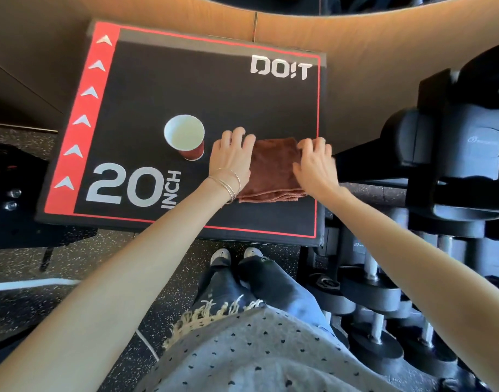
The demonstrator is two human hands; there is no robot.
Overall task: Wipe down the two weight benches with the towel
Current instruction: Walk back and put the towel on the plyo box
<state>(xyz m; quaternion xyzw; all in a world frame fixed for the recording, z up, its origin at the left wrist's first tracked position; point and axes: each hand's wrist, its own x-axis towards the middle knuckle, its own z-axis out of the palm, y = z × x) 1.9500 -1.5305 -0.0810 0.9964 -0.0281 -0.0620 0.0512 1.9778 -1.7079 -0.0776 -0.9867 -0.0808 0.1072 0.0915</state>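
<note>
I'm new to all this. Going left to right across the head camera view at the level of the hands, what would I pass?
red arrow strip → paper cup → left hand → brown towel → right hand → dumbbells

We look through one wide-angle head camera, facing forward and steeply down, close above our left hand (231, 157), right hand (313, 165) and the box (214, 94).
</note>
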